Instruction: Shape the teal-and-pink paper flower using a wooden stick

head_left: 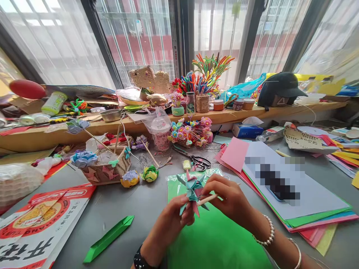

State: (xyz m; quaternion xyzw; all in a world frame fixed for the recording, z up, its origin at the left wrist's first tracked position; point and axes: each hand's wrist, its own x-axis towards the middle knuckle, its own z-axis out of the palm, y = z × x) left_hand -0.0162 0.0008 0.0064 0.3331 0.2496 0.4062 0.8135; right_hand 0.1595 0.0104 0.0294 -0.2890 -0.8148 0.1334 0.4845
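- Lower left of the frame: a red-and-white printed bag [36,228] lies over the near edge of the grey worktop [134,209] and takes up that corner.
- Just right of it, a folded green strip [109,237] lies slantwise, with bare worktop on both sides.
- Above it, at centre left, a woven basket [108,170] stuffed with paper blooms stands close to two small paper balls [140,176].
- Lower centre: the left hand [175,218] comes up from the bottom edge, its fingers closed on the underside of the paper flower [193,190].
- The paper flower is held up above the green sheet [213,239], in the middle of the frame. It is folded from teal paper with pink points, and its tips spread out like a star.
- A wooden stick [206,200] meets the flower from the right; how deep it goes, I cannot tell.
- The right hand [228,198] pinches that stick between thumb and fingers.
- Behind the hands, scissors [198,161] lie apart from them.
- Right: a stack of coloured paper [294,194] fans out toward the right edge and crowds that side.
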